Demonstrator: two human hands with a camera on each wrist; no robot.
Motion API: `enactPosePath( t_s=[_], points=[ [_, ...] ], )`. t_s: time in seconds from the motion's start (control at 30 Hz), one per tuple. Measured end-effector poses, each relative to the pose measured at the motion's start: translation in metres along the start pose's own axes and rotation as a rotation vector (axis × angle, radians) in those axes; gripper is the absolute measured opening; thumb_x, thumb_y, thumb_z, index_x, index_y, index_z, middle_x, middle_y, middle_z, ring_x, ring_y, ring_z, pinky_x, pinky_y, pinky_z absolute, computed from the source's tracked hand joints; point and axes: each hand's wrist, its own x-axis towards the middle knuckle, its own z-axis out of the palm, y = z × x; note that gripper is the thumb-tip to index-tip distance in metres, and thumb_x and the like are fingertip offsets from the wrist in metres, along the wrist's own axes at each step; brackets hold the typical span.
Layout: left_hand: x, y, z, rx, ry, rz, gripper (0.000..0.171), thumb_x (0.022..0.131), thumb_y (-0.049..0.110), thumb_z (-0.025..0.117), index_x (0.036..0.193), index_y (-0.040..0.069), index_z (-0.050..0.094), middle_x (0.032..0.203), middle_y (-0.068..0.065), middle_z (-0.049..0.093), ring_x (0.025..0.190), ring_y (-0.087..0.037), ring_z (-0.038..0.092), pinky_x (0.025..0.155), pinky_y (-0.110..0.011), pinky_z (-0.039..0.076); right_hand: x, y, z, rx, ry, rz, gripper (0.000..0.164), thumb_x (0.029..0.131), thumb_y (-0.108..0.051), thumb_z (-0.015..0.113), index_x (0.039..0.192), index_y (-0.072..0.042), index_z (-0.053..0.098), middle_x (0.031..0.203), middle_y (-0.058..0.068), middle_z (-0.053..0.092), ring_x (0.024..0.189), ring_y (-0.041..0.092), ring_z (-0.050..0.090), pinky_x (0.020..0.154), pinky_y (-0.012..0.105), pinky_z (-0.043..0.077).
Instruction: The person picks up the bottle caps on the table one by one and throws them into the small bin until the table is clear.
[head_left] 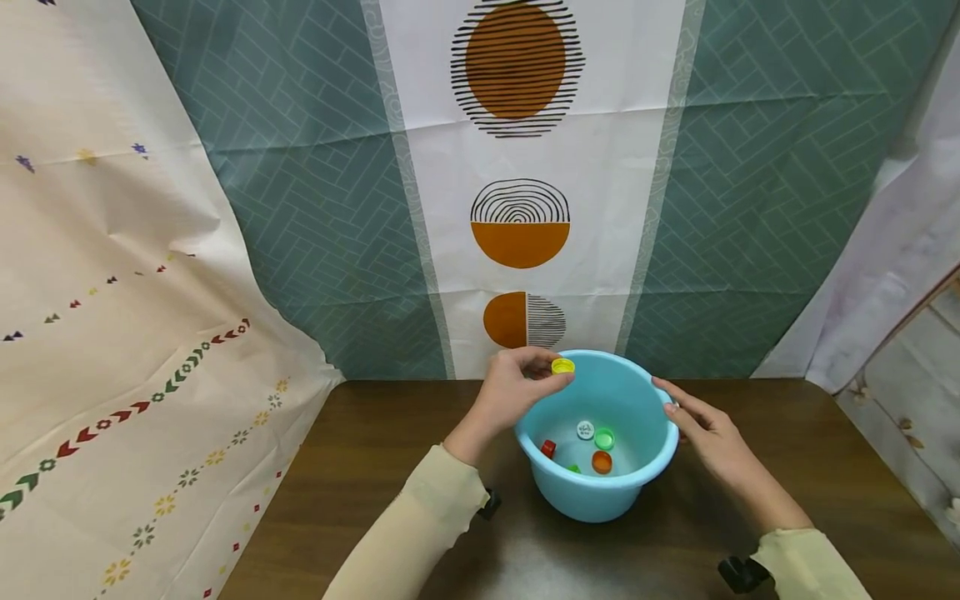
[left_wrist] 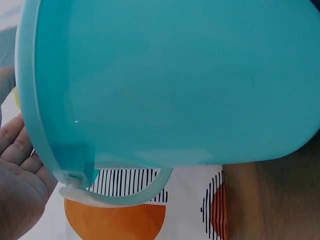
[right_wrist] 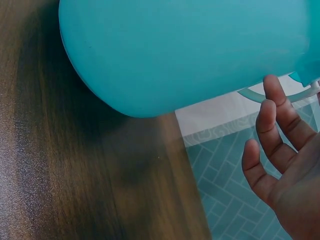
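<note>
A light blue bucket (head_left: 592, 497) stands upright on the table, several bottle caps lying on its floor. Among them are a white cap (head_left: 585, 430), a light green cap (head_left: 604, 438), an orange cap (head_left: 602, 462) and a red cap (head_left: 549, 449). Over the bucket's left rim, my left hand (head_left: 517, 387) pinches a yellow bottle cap (head_left: 562, 367) between thumb and fingers. My right hand (head_left: 708, 429) holds the rim on the right side, thumb and forefinger at its edge. In the right wrist view, other fingers (right_wrist: 270, 122) of that hand lie outside, by the bucket's wall.
The bucket's curved handle (left_wrist: 125, 200) hangs at its far side. Brown wood tabletop (head_left: 375, 467) surrounds the bucket. Behind the table hangs a green and white patterned cloth (head_left: 525, 150), and a cream embroidered cloth (head_left: 127, 333) drapes at the left.
</note>
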Motion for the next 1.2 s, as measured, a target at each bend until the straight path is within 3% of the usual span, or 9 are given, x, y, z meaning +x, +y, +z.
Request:
enactPosePath(
  t_s=[0.4, 0.63, 0.77, 0.93, 1.07, 1.2],
  points=[
    [-0.001, 0.004, 0.004, -0.016, -0.013, 0.011, 0.027, 0.082, 0.035, 0.080, 0.103, 0.019, 0.074, 0.091, 0.008, 0.070, 0.082, -0.014, 0.064, 0.071, -0.031, 0.056, -0.001, 0.002, 0.002, 0.001, 0.004, -0.003, 0.047, 0.104, -0.037, 0.046, 0.150, -0.025, 0.042, 0.143, 0.016, 0.047, 0.101, 0.012, 0.061, 0.076, 0.035, 0.055],
    [-0.002, 0.004, 0.002, 0.000, 0.012, 0.009, 0.036, 0.082, 0.041, 0.078, 0.111, 0.019, 0.073, 0.104, 0.011, 0.070, 0.096, -0.010, 0.061, 0.086, -0.040, 0.052, -0.003, 0.002, 0.003, -0.001, 0.009, 0.008, 0.048, 0.104, -0.038, 0.046, 0.150, -0.025, 0.042, 0.144, 0.016, 0.047, 0.102, 0.010, 0.061, 0.077, 0.033, 0.055],
    [-0.002, 0.002, 0.000, -0.013, 0.030, 0.014, 0.036, 0.082, 0.040, 0.079, 0.110, 0.019, 0.073, 0.103, 0.011, 0.070, 0.099, -0.019, 0.062, 0.088, -0.047, 0.051, -0.003, 0.001, 0.003, 0.002, 0.008, 0.004, 0.048, 0.104, -0.038, 0.046, 0.150, -0.025, 0.042, 0.144, 0.016, 0.047, 0.102, 0.009, 0.061, 0.077, 0.033, 0.055],
    [-0.002, 0.000, -0.003, -0.036, 0.037, 0.017, 0.034, 0.082, 0.038, 0.079, 0.109, 0.018, 0.073, 0.105, -0.001, 0.071, 0.100, -0.030, 0.062, 0.089, -0.051, 0.049, -0.002, 0.000, 0.003, 0.006, 0.004, -0.007, 0.048, 0.104, -0.037, 0.045, 0.150, -0.025, 0.042, 0.146, 0.016, 0.045, 0.104, 0.009, 0.060, 0.078, 0.034, 0.055],
    [-0.004, 0.000, -0.006, -0.013, 0.054, 0.000, 0.034, 0.082, 0.040, 0.079, 0.109, 0.020, 0.073, 0.106, -0.004, 0.071, 0.096, -0.024, 0.063, 0.085, -0.043, 0.052, -0.002, 0.001, 0.002, 0.007, 0.001, -0.011, 0.047, 0.104, -0.037, 0.045, 0.150, -0.025, 0.041, 0.146, 0.017, 0.045, 0.103, 0.009, 0.060, 0.077, 0.034, 0.055],
    [-0.006, -0.001, -0.011, 0.011, 0.077, -0.021, 0.034, 0.082, 0.042, 0.078, 0.110, 0.023, 0.073, 0.104, 0.003, 0.071, 0.091, -0.019, 0.064, 0.078, -0.033, 0.054, -0.002, 0.000, 0.002, 0.007, 0.003, -0.009, 0.047, 0.104, -0.037, 0.045, 0.150, -0.025, 0.042, 0.145, 0.017, 0.045, 0.101, 0.011, 0.061, 0.077, 0.035, 0.055]
  ],
)
